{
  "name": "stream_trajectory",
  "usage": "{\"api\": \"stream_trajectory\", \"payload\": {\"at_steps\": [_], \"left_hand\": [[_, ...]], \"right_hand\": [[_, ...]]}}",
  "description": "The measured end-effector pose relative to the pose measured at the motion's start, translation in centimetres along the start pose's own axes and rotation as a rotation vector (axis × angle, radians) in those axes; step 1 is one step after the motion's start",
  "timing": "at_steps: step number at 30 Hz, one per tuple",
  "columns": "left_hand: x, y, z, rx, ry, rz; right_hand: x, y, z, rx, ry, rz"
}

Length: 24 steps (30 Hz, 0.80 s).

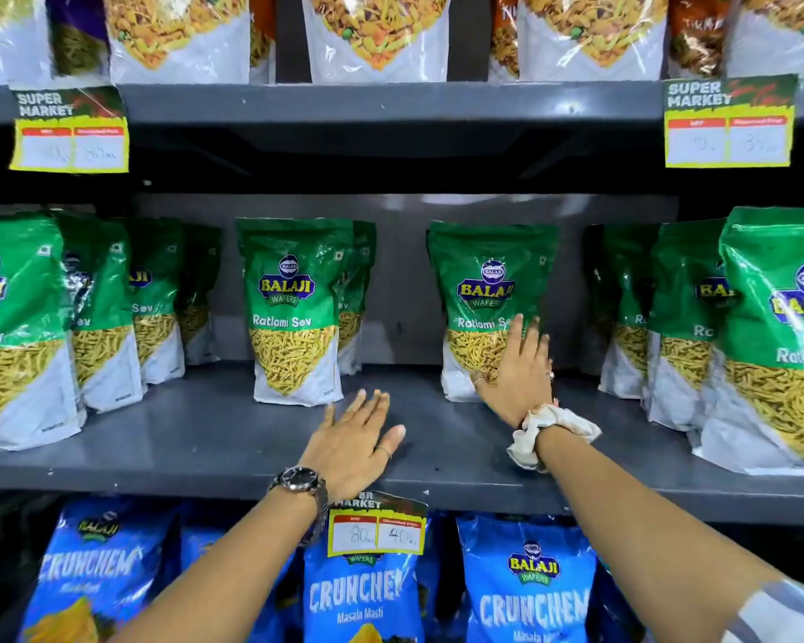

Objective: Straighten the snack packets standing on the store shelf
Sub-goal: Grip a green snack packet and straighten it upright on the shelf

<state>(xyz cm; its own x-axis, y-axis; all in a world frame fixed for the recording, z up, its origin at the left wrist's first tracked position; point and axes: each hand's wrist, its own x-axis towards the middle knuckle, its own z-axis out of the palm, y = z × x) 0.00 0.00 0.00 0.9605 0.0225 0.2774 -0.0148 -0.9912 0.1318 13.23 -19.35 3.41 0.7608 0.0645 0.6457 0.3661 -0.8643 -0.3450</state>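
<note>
Right hand (514,368), fingers spread flat, pressed against the lower front of the green snack packet (488,308) right of centre on the middle shelf (214,438); nothing pinched. Left hand (351,440) open too, palm down, fingers apart, hovering low over bare shelf between that packet and the centre packet (293,313), gripping nothing.

Both middle packets upright and facing forward, so probably close to done. Left of frame, a row of green packets (98,313) leaning and overlapping, turned at an angle; right of frame, another cluster (678,327) likewise crowded and slanted, with the nearest one (780,336) pushed far forward. Judged roughly midway: centre tidy, both outer groups left to square up. Blue packets (525,591) below and the top row untouched, apparently outside this step.
</note>
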Motion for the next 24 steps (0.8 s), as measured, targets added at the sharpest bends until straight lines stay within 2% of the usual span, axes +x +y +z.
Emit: {"api": "stream_trajectory", "payload": {"at_steps": [3,7,24], "left_hand": [[0.0,-0.3,0.1,-0.074,-0.091,-0.020],[0.1,-0.2,0.2,-0.085,-0.159,-0.021],[-0.3,-0.1,0.0,-0.090,-0.169,-0.025]], "right_hand": [[0.7,-0.4,1.1,0.126,-0.025,0.157],[1.5,-0.6,2.6,0.230,-0.042,0.211],[1.9,-1.1,3.5,0.370,0.069,0.258]]}}
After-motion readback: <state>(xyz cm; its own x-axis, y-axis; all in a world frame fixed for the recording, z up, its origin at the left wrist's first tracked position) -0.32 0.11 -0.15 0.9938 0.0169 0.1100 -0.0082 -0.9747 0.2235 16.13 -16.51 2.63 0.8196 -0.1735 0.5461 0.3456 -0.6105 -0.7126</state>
